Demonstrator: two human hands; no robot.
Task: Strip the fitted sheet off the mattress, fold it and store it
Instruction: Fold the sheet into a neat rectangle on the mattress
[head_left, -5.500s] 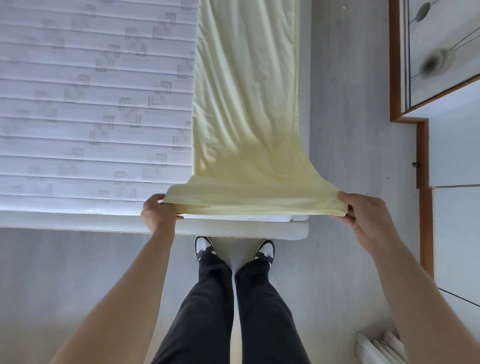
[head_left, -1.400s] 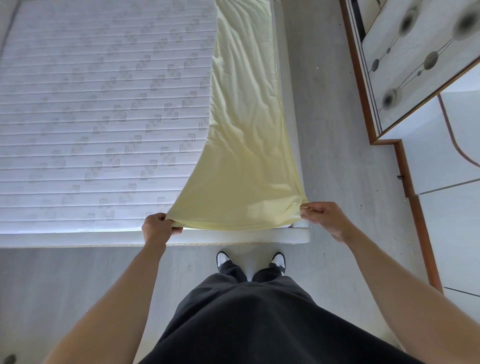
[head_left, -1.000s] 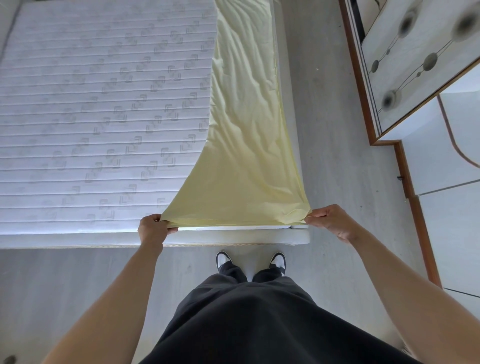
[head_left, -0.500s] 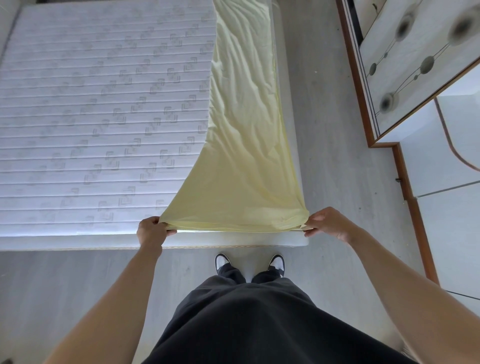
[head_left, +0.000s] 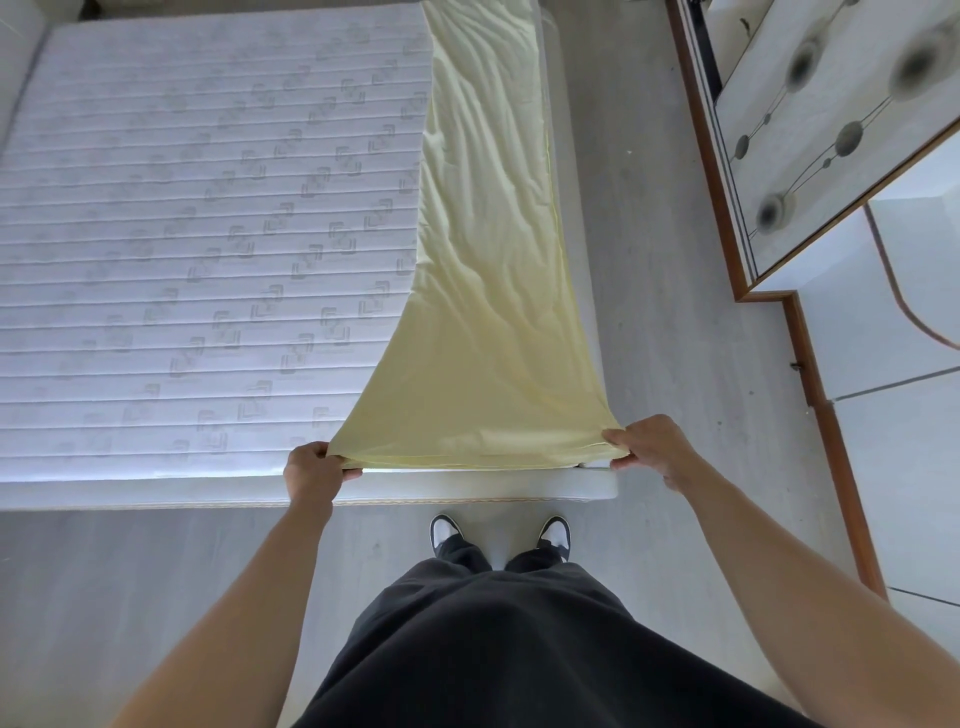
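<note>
A pale yellow fitted sheet, folded into a long strip, lies along the right side of the bare white quilted mattress. Its near end is stretched wide just above the foot of the bed. My left hand grips the near left corner of the strip. My right hand grips the near right corner, at the mattress's right front corner. The far end of the strip runs out of view at the top.
I stand at the foot of the bed on a grey floor. A wardrobe with patterned sliding doors and a brown wooden frame lines the right side. A narrow floor aisle separates it from the bed.
Both hands keep their grip on the sheet's near corners. The near end has been drawn slightly lower and flatter toward the foot edge, and my view has lifted to show more of the mattress.
</note>
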